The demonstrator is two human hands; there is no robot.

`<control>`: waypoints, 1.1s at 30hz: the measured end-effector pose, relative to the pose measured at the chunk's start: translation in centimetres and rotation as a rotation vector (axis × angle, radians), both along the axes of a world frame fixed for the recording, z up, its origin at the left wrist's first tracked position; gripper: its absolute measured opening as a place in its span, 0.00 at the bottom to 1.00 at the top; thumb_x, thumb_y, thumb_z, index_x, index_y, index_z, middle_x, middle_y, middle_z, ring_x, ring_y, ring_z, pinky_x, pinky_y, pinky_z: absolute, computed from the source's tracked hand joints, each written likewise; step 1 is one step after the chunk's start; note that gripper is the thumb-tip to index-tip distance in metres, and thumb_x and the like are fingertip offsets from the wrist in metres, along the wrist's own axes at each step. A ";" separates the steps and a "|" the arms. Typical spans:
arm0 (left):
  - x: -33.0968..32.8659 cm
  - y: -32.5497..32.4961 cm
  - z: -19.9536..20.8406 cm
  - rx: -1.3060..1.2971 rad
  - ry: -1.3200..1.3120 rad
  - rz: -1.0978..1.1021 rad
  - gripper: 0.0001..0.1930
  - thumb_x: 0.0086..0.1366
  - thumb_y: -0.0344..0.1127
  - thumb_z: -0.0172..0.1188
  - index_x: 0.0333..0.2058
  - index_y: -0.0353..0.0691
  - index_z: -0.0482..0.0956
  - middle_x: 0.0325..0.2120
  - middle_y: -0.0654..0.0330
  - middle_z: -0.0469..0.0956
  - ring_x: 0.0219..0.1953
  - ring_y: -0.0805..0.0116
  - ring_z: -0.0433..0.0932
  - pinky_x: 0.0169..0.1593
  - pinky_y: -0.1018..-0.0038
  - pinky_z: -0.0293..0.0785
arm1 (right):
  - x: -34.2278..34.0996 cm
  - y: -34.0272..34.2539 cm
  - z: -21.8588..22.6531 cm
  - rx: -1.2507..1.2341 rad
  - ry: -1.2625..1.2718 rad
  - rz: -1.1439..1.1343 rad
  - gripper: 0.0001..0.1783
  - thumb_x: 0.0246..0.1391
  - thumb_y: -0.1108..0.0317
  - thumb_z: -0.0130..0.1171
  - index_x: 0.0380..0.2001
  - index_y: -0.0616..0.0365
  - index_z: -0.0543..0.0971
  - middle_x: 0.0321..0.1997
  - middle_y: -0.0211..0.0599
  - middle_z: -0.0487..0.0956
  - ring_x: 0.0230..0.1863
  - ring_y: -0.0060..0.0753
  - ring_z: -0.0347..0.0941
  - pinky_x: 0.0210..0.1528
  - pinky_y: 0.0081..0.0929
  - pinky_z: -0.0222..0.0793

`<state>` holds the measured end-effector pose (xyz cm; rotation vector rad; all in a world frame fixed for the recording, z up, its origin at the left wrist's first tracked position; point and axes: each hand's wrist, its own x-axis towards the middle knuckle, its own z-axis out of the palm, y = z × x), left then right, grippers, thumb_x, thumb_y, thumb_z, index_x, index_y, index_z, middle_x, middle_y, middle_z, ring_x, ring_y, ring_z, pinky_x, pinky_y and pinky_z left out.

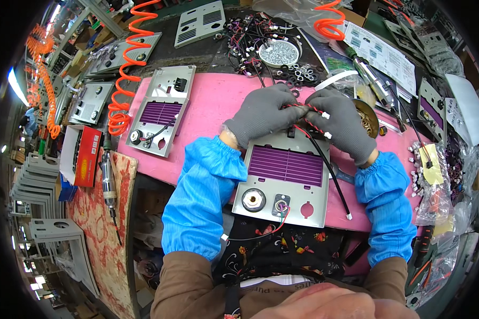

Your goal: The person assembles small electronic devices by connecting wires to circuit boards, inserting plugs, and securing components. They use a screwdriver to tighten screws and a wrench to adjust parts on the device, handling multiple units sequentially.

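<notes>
Nearest the bottom of the frame sat the grey metal panel with the purple vented grille [285, 178], flat on the pink surface [213, 101], a round socket and a small connector already along its lower edge. Just above it, both gloved hands met over the panel's top edge. The left hand [261, 114] had its grip pressed together around the twisted red-and-black wire with white plugs [311, 114], and the right hand [343, 127] pinched the same wire from the other side. My take: keep the plug lined up square and leave slack so the wire doesn't kink. Further up sat a round dish of small silver screws [278, 53].
</notes>
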<state>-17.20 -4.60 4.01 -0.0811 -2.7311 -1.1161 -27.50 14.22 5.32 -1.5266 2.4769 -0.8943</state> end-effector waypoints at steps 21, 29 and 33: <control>0.1 -0.5 -0.2 -0.083 -0.021 -0.066 0.15 0.65 0.39 0.58 0.44 0.36 0.81 0.44 0.57 0.78 0.43 0.61 0.80 0.47 0.70 0.76 | -0.2 -0.3 -0.3 0.058 0.021 0.028 0.16 0.57 0.55 0.59 0.35 0.58 0.84 0.37 0.41 0.81 0.41 0.48 0.76 0.45 0.44 0.72; -0.1 -0.7 -0.5 -0.140 0.010 -0.078 0.13 0.64 0.39 0.58 0.41 0.36 0.81 0.42 0.56 0.77 0.45 0.58 0.78 0.49 0.68 0.75 | -0.9 -0.2 -0.4 0.063 0.018 0.075 0.16 0.56 0.56 0.60 0.36 0.59 0.83 0.37 0.44 0.80 0.42 0.49 0.77 0.45 0.44 0.72; 0.0 -0.2 -0.3 -0.150 -0.012 -0.045 0.12 0.63 0.38 0.58 0.41 0.37 0.80 0.42 0.56 0.77 0.45 0.58 0.78 0.48 0.67 0.75 | -0.8 -0.3 0.0 0.099 -0.042 0.055 0.16 0.54 0.57 0.61 0.37 0.58 0.83 0.37 0.46 0.80 0.41 0.50 0.78 0.46 0.43 0.72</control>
